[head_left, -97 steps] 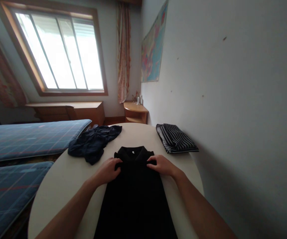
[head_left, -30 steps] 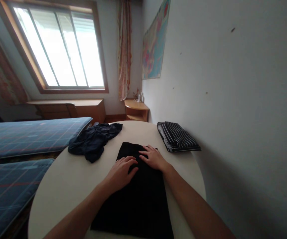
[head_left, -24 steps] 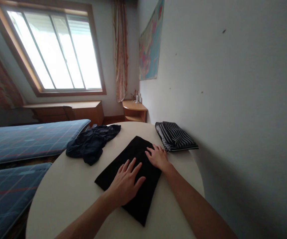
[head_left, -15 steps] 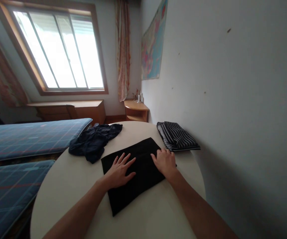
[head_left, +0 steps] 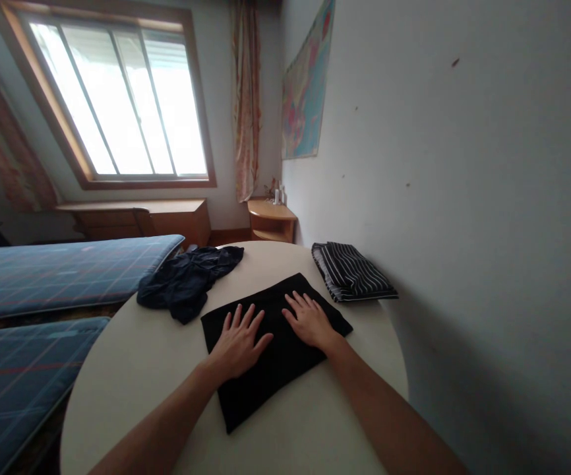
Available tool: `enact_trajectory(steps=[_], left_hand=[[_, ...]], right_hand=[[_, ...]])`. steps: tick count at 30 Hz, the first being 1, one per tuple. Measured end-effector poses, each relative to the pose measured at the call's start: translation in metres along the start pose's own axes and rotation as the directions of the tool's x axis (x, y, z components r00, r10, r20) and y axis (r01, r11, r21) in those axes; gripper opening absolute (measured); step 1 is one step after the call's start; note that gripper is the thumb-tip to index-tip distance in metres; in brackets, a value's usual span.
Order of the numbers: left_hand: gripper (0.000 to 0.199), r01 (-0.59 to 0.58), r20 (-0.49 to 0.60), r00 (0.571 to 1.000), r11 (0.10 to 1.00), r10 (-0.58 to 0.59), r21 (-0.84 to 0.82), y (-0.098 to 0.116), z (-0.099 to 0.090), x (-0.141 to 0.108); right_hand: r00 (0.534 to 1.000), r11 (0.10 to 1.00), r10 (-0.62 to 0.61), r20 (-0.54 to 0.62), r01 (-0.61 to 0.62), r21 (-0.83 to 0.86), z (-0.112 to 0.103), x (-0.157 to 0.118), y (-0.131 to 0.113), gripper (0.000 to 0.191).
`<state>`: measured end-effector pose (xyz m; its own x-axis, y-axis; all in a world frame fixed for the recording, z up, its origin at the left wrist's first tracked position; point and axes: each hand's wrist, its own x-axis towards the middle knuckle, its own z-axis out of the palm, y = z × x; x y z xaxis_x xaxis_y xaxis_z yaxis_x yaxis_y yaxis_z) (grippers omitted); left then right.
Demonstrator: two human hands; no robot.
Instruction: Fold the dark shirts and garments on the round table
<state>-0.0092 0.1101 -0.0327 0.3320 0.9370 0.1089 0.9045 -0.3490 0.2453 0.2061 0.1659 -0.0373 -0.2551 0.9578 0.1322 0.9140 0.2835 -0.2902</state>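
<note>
1. Head view: folded black cloth (head_left: 283,353) lay flat and askew on the round tabletop (head_left: 127,382), in front of a crumpled navy cloth (head_left: 184,280) and a folded striped cloth (head_left: 357,272), near both.
2. Left hand (head_left: 239,346) rested palm down on its left part, fingers spread, nothing gripped.
3. Right hand (head_left: 310,321) lay flat toward its right end, likewise without a grip.
4. Handling (judged): light, soft, limp, not fragile; layers probably prone to slide or ruck under a sideways push. Number of layers could not be told.
5. Hold (judged): two opposite edges seemed best, fingers beneath every layer, thumbs above; one corner alone would likely have let the folds open.
</note>
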Motion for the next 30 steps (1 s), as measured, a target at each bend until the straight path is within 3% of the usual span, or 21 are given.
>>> enact_trajectory(steps=[3,8,10,13,18,20,24,30], left_hand=[[0.068,0.144,-0.056,0.988,0.989,-0.143,0.026,-0.021,0.001,0.008],[0.063,0.222,-0.111,0.968,0.975,-0.223,-0.026,-0.041,0.0,0.018],[0.061,0.17,-0.171,0.97,0.985,-0.172,-0.025,-0.035,-0.002,0.017],[0.06,-0.003,-0.207,0.978,1.0,-0.004,-0.03,-0.011,-0.004,0.008],[0.063,-0.244,0.051,0.967,0.965,0.249,-0.094,0.027,-0.002,-0.007],[0.062,-0.285,0.13,0.945,0.95,0.301,-0.127,0.028,-0.005,-0.009],[0.062,-0.32,0.184,0.92,0.934,0.347,-0.16,0.019,-0.018,-0.01],[0.077,-0.327,0.15,0.926,0.935,0.346,-0.137,0.02,-0.021,-0.014]], right_hand=[[0.999,0.999,0.043,-0.011,-0.043,-0.023,-0.003,-0.001,0.007,0.063],[0.99,0.993,0.094,-0.104,-0.101,-0.06,-0.01,-0.004,0.003,0.055],[0.983,0.99,0.108,-0.145,-0.12,-0.075,-0.013,-0.005,0.003,0.052],[0.972,0.985,0.135,-0.194,-0.154,-0.083,-0.014,-0.004,0.009,0.052],[0.96,0.972,0.224,-0.167,-0.234,-0.037,-0.011,0.002,0.026,0.063],[0.96,0.974,0.219,-0.174,-0.227,-0.025,-0.013,0.003,0.031,0.062],[0.947,0.965,0.248,-0.204,-0.259,-0.032,-0.022,0.002,0.034,0.054],[0.907,0.908,0.403,-0.118,-0.413,-0.071,-0.038,-0.003,0.031,0.05]])
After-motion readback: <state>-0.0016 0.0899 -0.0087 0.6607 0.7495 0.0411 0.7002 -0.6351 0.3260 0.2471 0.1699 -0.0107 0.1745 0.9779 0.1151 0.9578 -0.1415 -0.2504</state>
